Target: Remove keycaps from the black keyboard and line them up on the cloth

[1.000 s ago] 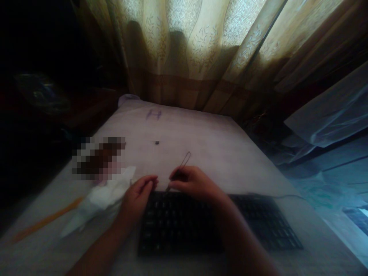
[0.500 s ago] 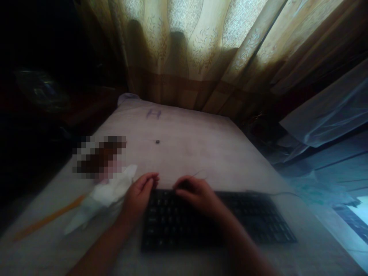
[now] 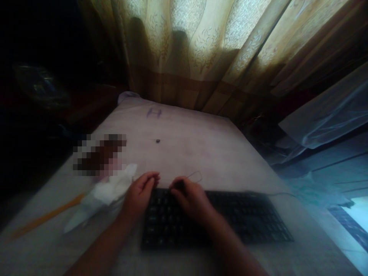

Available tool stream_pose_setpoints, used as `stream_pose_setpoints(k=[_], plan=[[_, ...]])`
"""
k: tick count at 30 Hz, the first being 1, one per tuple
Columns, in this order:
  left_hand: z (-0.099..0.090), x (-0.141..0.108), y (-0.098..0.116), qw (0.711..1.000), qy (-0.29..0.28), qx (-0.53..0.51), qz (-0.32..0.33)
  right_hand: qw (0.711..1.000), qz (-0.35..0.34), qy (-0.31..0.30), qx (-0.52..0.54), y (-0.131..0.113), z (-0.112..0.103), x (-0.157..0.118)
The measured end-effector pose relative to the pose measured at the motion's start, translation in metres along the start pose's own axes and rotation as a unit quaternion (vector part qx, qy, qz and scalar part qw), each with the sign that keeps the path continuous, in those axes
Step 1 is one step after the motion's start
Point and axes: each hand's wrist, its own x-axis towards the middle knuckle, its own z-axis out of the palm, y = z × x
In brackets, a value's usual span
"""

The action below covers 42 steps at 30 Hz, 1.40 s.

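A black keyboard [image 3: 247, 218] lies on the pale cloth, its keys facing up. Beside its far left corner is my left hand [image 3: 140, 191], fingers curled together, with what they hold, if anything, too small to make out. My right hand [image 3: 191, 197] is over the upper left part of the keyboard, its fingers bent round something dark that I cannot make out. A thin wire loop [image 3: 197, 175] sticks out behind the right hand. Crumpled white tissue [image 3: 107, 189] lies left of my left hand.
An orange stick [image 3: 48, 216] and a blurred-out item [image 3: 99, 155] are on the left. A small dark object [image 3: 158, 141] sits farther back on the cloth [image 3: 195, 134]. Patterned curtains [image 3: 201, 50] hang behind. The keyboard cable runs off to the right.
My right hand has moved slightly left, closer to my left hand. The wire loop behind it shows more clearly. My left hand has barely moved.
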Motion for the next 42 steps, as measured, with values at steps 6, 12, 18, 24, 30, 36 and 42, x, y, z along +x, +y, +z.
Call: stream_pose_setpoints(k=[6, 12, 18, 24, 30, 36, 42], plan=[[0.000, -0.002, 0.001, 1.000, -0.002, -0.001, 0.004, 0.991, -0.097, 0.042, -0.085, 0.012, 0.013, -0.003], [-0.001, -0.001, -0.002, 1.000, -0.005, -0.003, 0.012, 0.984, -0.125, 0.061, -0.108, 0.017, 0.019, -0.005], [-0.001, -0.001, -0.003, 1.000, -0.008, 0.004, 0.023, 0.984, -0.120, 0.033, -0.127, 0.015, 0.016, -0.002], [-0.001, 0.001, -0.005, 0.999, -0.012, 0.006, 0.035, 0.985, -0.096, 0.048, -0.132, 0.013, 0.017, 0.003], [-0.002, 0.001, -0.006, 0.999, -0.015, 0.019, 0.046, 0.977, -0.135, 0.059, -0.155, 0.011, 0.019, -0.001], [-0.001, 0.002, -0.007, 0.998, -0.015, 0.027, 0.053, 0.984, -0.091, 0.039, -0.149, 0.009, 0.017, 0.002], [0.000, 0.002, -0.008, 0.996, -0.012, 0.047, 0.077, 0.982, -0.095, 0.101, -0.126, 0.015, 0.025, -0.001]])
